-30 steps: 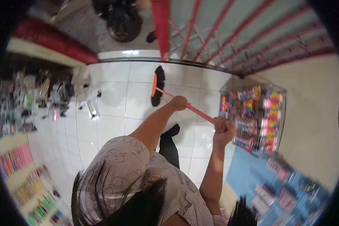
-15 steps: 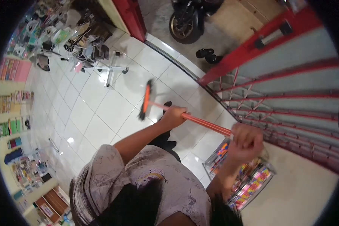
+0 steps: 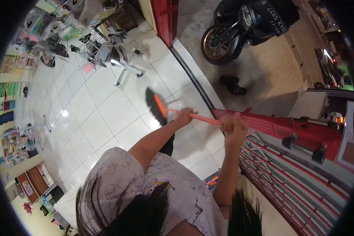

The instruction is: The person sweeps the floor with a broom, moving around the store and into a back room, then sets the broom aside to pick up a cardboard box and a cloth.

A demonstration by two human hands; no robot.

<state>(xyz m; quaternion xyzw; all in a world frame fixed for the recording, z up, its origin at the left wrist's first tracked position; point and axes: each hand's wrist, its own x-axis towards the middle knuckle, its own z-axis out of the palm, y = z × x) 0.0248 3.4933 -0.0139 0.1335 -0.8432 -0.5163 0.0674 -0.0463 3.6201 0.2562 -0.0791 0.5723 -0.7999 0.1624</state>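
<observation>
An orange broom with dark bristles rests on the white tiled floor, a little ahead of my body. Its orange handle runs to the right through both hands. My left hand is wrapped round the handle nearer the broom head. Farther up, close to the handle's end, my right hand grips it and looks slightly blurred. One dark-clad leg shows below the broom head, partly hidden by my left forearm.
A red folding gate stands at the right, with a door track beside it. Outside are a black motorcycle and dark sandals. A white wheeled stand base and hanging goods are at the upper left. Shelves line the left wall.
The view has turned toward the doorway, showing more of the motorcycle. My right hand has come closer to my left, and the broom head is tilted the other way.
</observation>
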